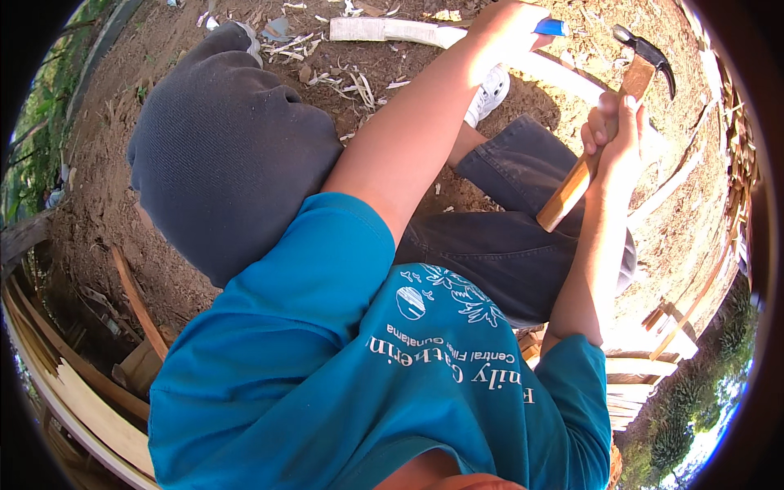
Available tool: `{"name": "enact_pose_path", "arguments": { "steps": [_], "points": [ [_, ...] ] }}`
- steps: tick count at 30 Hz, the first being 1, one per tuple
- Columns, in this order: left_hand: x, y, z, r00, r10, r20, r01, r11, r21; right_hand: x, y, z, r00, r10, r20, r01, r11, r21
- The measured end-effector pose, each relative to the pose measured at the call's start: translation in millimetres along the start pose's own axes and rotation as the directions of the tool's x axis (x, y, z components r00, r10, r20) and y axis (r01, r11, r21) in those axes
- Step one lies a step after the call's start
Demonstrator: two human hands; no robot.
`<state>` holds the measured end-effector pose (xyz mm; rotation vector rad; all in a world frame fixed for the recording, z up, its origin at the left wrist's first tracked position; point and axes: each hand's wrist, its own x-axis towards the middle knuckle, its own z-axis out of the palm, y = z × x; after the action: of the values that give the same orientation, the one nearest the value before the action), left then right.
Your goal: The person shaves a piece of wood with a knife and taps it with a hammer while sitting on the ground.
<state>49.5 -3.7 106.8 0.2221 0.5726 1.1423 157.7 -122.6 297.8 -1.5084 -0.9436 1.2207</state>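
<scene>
My right hand (614,147) is wrapped round the wooden handle of a claw hammer (572,192). Its dark metal head points up and away, past the hand. Farther forward, at the top of the view, my left hand (508,34) is closed on a tool whose blue end (552,28) sticks out to the right; the rest of that tool is hidden. Beneath the left hand, a pale, curved piece of wood (384,30) runs across the ground from left to right, partly covered by the hand and forearm.
Wood shavings (359,88) lie scattered on the brown soil. My legs in dark trousers (233,139) are bent either side of the work, with a white shoe (490,94) between. Planks (102,420) lie at the lower left, and cut wood (641,371) at the lower right.
</scene>
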Motion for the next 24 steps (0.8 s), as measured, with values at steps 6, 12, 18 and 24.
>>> {"name": "enact_pose_path", "arguments": {
  "steps": [6, 12, 18, 24],
  "points": [
    [-10.5, 12.1, 6.0, 0.999, -0.048, -0.025, 0.048, 0.999, 0.014, 4.2, 1.4, 3.4, 0.999, 0.007, 0.038, -0.001, 0.99, -0.138],
    [-0.6, 4.0, -2.7, 0.993, -0.092, 0.072, 0.103, 0.981, -0.164, 10.5, 2.6, 2.3, 0.988, 0.116, 0.097, -0.096, 0.977, -0.192],
    [-19.3, 42.5, 7.4, 0.981, -0.044, 0.191, -0.042, 0.903, 0.428, 13.4, 1.9, -6.4, 0.976, 0.189, 0.111, -0.153, 0.95, -0.272],
    [-25.3, 62.4, -12.2, 0.929, -0.114, 0.351, -0.265, 0.456, 0.85, 9.1, 1.6, 0.4, 0.996, 0.089, 0.009, -0.086, 0.979, -0.183]
  ]
}}
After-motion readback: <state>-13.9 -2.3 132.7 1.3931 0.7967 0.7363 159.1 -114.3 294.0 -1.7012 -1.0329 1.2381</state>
